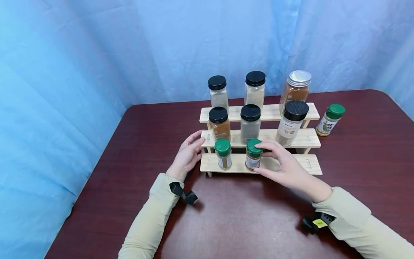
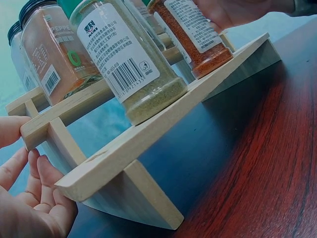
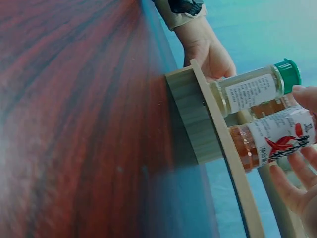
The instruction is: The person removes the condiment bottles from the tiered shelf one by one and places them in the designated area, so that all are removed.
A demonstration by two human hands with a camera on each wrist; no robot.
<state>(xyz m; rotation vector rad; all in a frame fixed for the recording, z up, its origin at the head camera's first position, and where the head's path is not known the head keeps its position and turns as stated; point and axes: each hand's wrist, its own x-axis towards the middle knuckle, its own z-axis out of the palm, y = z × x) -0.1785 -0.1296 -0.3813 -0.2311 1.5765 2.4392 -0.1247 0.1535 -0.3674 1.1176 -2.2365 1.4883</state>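
Observation:
A three-tier wooden spice rack (image 1: pixel 234 163) stands on the table. My left hand (image 1: pixel 186 158) grips the left end of its middle tier, thumb by the board's end and fingers below it. My right hand (image 1: pixel 284 167) holds a green-capped jar of red chili powder (image 2: pixel 198 39) on the bottom tier, with fingertips at its cap and lower side. The jar stands upright, and its label with red peppers shows in the right wrist view. Left of it on the same tier is a green-capped jar of pale green-brown spice (image 2: pixel 129 64).
Two black-lidded jars and a taller shaker (image 1: pixel 289 124) fill the middle tier. Two more black-lidded jars and a silver-lidded jar (image 1: pixel 295 88) line the top. Another green-capped jar (image 1: pixel 330 119) stands on the table right of the rack. A blue curtain (image 1: pixel 207 46) hangs behind.

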